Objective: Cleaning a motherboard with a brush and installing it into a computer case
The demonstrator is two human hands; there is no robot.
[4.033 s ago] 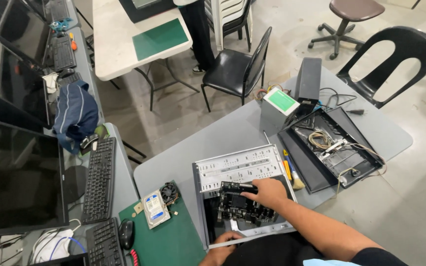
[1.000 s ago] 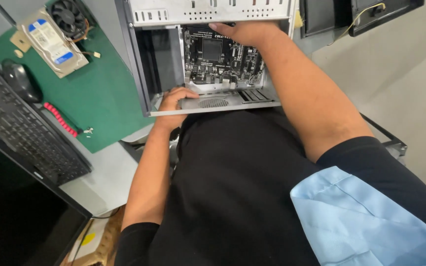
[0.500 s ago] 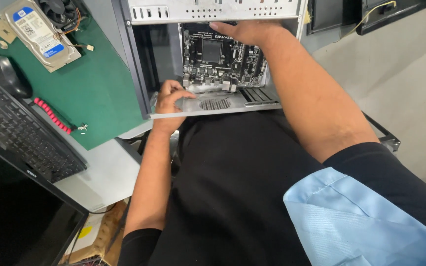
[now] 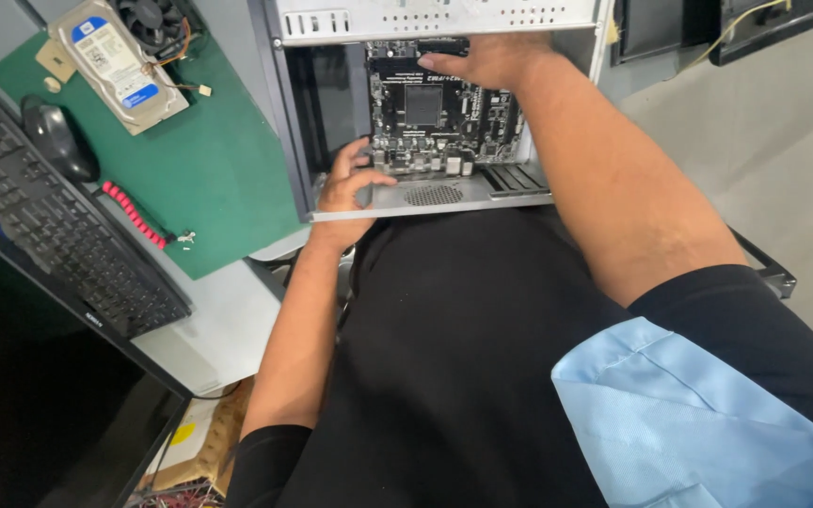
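— Black cloth fills the near part of the view, the person's shirt, with a pale blue sleeve at the lower right; what lies just past it?

— Both forearms run out from there to an open computer case lying on its side at the table edge; its near metal lip sits right against the person's body, likely so both arms can get in from above.

— And the left hand?

— It sits at the near left corner of the case, fingers curled loosely over the lip beside the motherboard, thumb lying across the bare metal floor; it closes on nothing I can name; it reads as bracing the case or steadying the board's near edge.

— The right hand?

— Farther in, laid flat across the board's far edge, fingers stretched leftward and pressed to the top of it; whether the tips pinch anything I cannot tell, since the hand covers them; the flat palm looks like pressing or holding the board down, not lifting.

— So where is the board itself?

— Inside the case, flat on the tray, between the two hands; its dark square socket shows in the middle.

— To the left?

— A green mat beside the case; a black keyboard and dark monitor nearer; a mouse and a red beaded strip midway; farthest off, a hard drive and a cooling fan, set aside within reach.
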